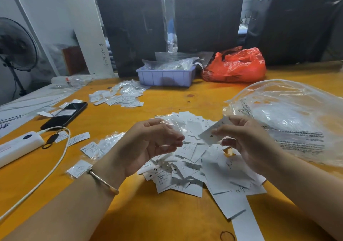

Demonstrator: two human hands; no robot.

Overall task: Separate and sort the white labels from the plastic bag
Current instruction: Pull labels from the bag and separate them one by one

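My left hand (148, 144) pinches a small clear bag (173, 127), and my right hand (246, 144) pinches a white label (211, 135) just beside it. Both hover over the label pile (187, 168) on the bench (148, 213), near me.

Dim, even indoor light; the far background is dark. Soft glare sits on the clear plastic bag (289, 118) at right. Wide-angle bending warps the edges, and both hands are slightly blurred.

A loose heap of white paper labels (187, 159) lies at the near middle of the orange wooden table (152, 213). Right of it lies a large clear plastic bag (289, 114); left, a black phone (64, 115). Behind, a lilac plastic tray (166, 77) sits left of a red plastic bag (235, 65).
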